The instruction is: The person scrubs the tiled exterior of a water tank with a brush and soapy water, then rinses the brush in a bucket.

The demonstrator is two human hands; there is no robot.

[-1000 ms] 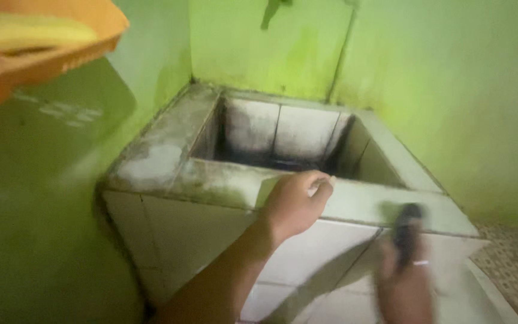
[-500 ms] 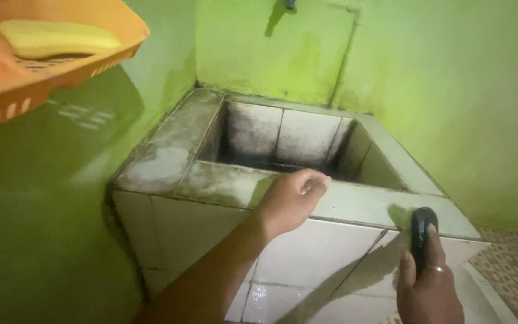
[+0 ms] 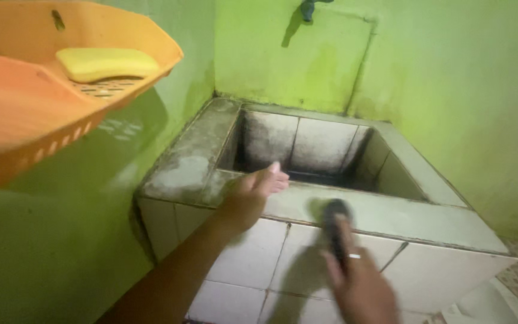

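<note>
Left hand point(image 3: 253, 195) rested on the front rim of the tiled basin point(image 3: 391, 213), fingers loosely extended and close together, gripping nothing. Right hand point(image 3: 358, 282) at 5 o'clock of the left one, fingers wrapped around a dark handle-shaped tool point(image 3: 335, 225), likely a scrub brush, its head pressed to or just above the rim at 3 o'clock of the left hand; blur made contact hard to judge. A ring showed on one right finger.

Progress, as a guess: scrubbing looked barely begun. Rim and left ledge were grimy, inner walls heavily black-stained, no foam or wet streaks seen. Most of the basin looked left to do.

Orange plastic basket point(image 3: 43, 120) hung at 10 o'clock, with a yellow soap bar point(image 3: 106, 62) in it. Tap point(image 3: 308, 8) at 12 o'clock, cut off by the frame.

Hidden: basin bottom, water level, tool's bristle end, lower right hand. Pale object at 4 o'clock corner unidentifiable
</note>
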